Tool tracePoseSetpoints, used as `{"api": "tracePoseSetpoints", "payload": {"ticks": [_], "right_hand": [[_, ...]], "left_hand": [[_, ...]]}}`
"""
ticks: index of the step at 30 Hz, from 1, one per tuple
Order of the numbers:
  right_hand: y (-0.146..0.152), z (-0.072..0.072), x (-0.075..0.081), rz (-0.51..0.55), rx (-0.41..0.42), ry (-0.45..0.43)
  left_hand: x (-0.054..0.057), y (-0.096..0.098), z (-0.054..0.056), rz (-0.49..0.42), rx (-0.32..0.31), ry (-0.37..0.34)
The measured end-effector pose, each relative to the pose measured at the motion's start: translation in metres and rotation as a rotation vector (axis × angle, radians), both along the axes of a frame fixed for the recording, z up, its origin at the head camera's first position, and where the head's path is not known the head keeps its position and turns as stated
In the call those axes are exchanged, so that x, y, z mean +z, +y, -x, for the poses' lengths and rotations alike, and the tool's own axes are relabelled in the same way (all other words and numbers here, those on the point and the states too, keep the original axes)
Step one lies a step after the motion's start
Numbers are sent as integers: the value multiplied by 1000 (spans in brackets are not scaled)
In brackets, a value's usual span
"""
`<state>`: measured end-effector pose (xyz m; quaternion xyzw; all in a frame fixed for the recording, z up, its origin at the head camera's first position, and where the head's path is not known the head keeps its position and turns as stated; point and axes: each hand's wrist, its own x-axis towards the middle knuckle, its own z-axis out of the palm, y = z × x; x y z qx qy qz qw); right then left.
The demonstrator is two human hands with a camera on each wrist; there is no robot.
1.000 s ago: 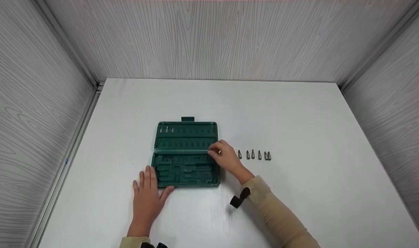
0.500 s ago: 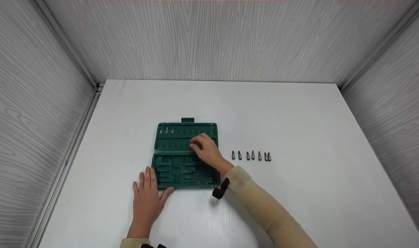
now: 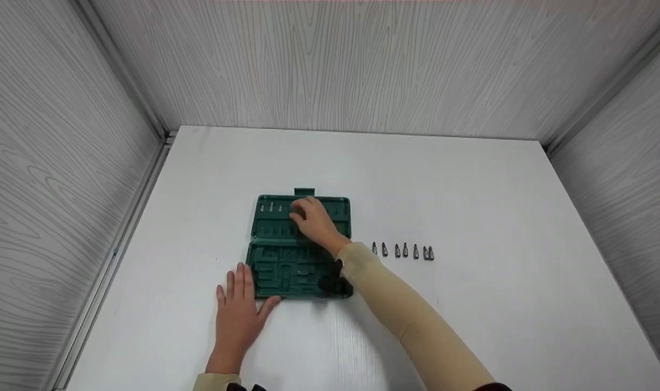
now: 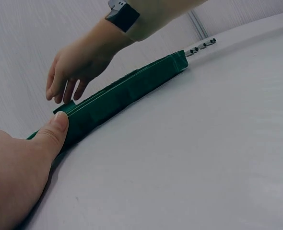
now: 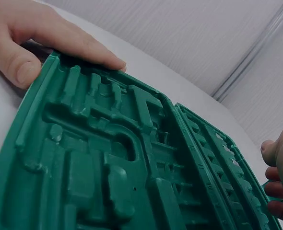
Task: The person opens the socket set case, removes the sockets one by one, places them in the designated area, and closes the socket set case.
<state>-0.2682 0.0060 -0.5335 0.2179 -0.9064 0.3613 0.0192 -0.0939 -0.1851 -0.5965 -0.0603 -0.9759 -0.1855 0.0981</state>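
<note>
A green tool case lies open and flat on the white table, with moulded recesses in the near half and rows of slots in the far half. Three small silver bits sit in the far row's left end. My left hand rests at the case's near-left corner, fingers along the side and thumb at the front edge. My right hand reaches over the far half, fingers bent, fingertips just right of those bits. I cannot tell whether a bit is between them.
Several loose screwdriver bits stand in a line on the table right of the case. A latch tab sticks out from the far edge. Wood-grain panels rise behind and at both sides.
My right hand has moved left and away from me, from the case's right edge to beside the seated bits. The left hand keeps its place at the corner. The head view has shifted slightly.
</note>
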Motion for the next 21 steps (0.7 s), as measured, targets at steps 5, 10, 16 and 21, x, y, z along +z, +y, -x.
{"api": "tracePoseSetpoints", "payload": {"ticks": [5,10,16,21], "right_hand": [[-8,6,-4,-110,33,23],[-20,12,-8,-133,14,-1],[-34,18,-16,-120,-85,-79],[-37,24,-14,-92,-178,-109]], "left_hand": [[-2,0,-1,4,2,1],[-2,-1,-2,-12,-1,-2],[-5,-2,-4,-14,3,-22],[-4,1,-1,-27,-1,10]]}}
